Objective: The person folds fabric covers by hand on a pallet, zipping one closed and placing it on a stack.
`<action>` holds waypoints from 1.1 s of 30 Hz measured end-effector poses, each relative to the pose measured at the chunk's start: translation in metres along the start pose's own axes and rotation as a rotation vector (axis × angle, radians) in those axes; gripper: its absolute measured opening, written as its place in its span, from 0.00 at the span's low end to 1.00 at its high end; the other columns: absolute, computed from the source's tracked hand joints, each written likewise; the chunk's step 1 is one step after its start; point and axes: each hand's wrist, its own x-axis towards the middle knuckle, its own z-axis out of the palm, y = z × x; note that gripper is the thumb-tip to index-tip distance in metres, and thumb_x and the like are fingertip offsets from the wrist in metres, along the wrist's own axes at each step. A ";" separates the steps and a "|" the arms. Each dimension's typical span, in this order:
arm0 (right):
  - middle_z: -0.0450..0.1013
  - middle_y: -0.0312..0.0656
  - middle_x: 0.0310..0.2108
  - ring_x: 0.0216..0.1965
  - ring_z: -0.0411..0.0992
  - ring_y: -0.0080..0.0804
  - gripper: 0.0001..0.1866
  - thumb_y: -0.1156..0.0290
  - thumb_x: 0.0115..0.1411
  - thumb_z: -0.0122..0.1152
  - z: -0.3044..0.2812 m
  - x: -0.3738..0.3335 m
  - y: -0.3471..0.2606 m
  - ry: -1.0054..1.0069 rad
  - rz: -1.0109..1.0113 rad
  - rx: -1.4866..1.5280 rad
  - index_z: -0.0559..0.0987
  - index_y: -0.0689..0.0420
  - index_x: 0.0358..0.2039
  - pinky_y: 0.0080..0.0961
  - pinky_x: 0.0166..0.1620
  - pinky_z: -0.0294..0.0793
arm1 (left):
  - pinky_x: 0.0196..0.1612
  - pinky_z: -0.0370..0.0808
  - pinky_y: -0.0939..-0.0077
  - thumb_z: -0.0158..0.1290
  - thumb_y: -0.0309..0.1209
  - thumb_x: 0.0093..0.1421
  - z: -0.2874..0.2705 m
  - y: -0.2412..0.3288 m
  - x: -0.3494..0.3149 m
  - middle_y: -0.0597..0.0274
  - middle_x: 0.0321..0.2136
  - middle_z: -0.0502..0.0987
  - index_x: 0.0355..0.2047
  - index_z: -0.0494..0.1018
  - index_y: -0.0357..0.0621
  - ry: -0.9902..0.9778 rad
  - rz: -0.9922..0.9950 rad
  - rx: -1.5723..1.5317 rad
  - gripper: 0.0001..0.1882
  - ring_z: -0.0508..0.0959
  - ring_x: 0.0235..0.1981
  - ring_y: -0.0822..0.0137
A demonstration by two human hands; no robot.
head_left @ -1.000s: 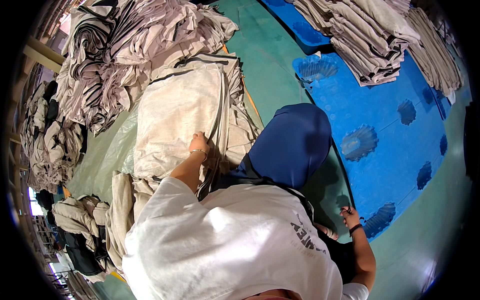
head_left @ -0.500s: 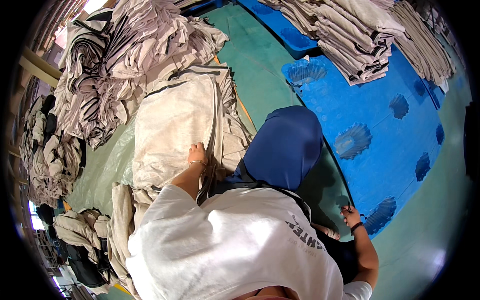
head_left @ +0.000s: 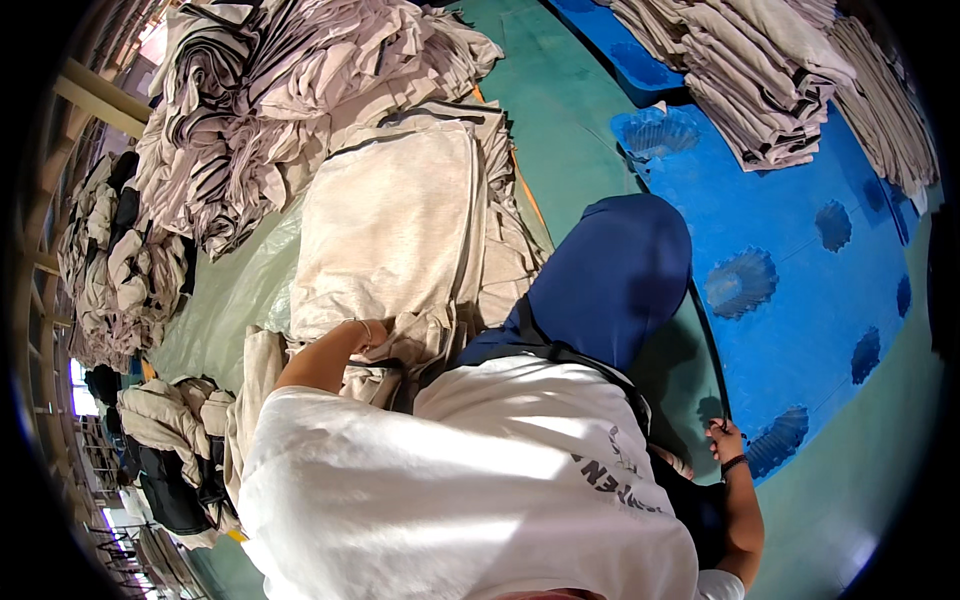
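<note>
My left hand (head_left: pixel 368 334), a thin bracelet at its wrist, is closed on bunched cloth at the near edge of a flat beige garment (head_left: pixel 385 225) that lies on top of a stack. My right hand (head_left: pixel 724 440), with a dark wristband, rests low by the near edge of a blue plastic pallet (head_left: pixel 800 300). Its fingers are curled and I cannot tell whether it holds anything. My white shirt (head_left: pixel 450 490) and blue-trousered knee (head_left: pixel 610 275) fill the middle of the view.
A big heap of grey and striped garments (head_left: pixel 280 90) lies at the back left. Folded stacks (head_left: pixel 760 80) sit on the pallet at the back right. More clothing bundles (head_left: pixel 160 430) lie at the left. The floor (head_left: pixel 570 130) is green.
My left hand has drawn back toward my body along the beige garment, and the cloth under it is now bunched. My right hand has stayed by the pallet edge.
</note>
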 end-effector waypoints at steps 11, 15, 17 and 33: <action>0.70 0.38 0.22 0.08 0.59 0.20 0.10 0.65 0.54 0.48 -0.005 0.002 0.030 -0.015 0.043 -0.001 0.71 0.55 0.34 0.17 0.08 0.56 | 0.44 0.66 0.66 0.42 0.58 0.46 0.008 -0.063 -0.006 0.44 0.39 0.71 0.37 0.71 0.34 0.447 -0.222 -0.161 0.35 0.71 0.41 0.52; 0.70 0.39 0.22 0.08 0.59 0.21 0.10 0.65 0.54 0.48 -0.003 0.009 0.022 -0.034 0.008 -0.020 0.71 0.55 0.34 0.17 0.08 0.56 | 0.38 0.68 0.65 0.47 0.60 0.43 0.010 -0.099 0.039 0.49 0.35 0.73 0.41 0.67 0.30 0.649 -0.573 -1.123 0.41 0.72 0.36 0.56; 0.70 0.38 0.23 0.09 0.59 0.20 0.10 0.66 0.54 0.48 0.000 0.008 0.013 -0.046 0.021 -0.042 0.71 0.55 0.35 0.17 0.09 0.56 | 0.32 0.68 0.66 0.53 0.51 0.43 0.000 -0.096 0.055 0.53 0.31 0.73 0.41 0.66 0.31 0.674 -0.658 -1.604 0.35 0.72 0.29 0.61; 0.70 0.38 0.22 0.09 0.59 0.21 0.10 0.68 0.52 0.49 -0.001 0.017 0.011 -0.076 0.141 -0.036 0.69 0.55 0.35 0.20 0.10 0.56 | 0.32 0.69 0.62 0.53 0.41 0.40 -0.048 0.017 -0.006 0.41 0.21 0.72 0.20 0.72 0.33 1.023 0.206 -0.600 0.19 0.74 0.26 0.48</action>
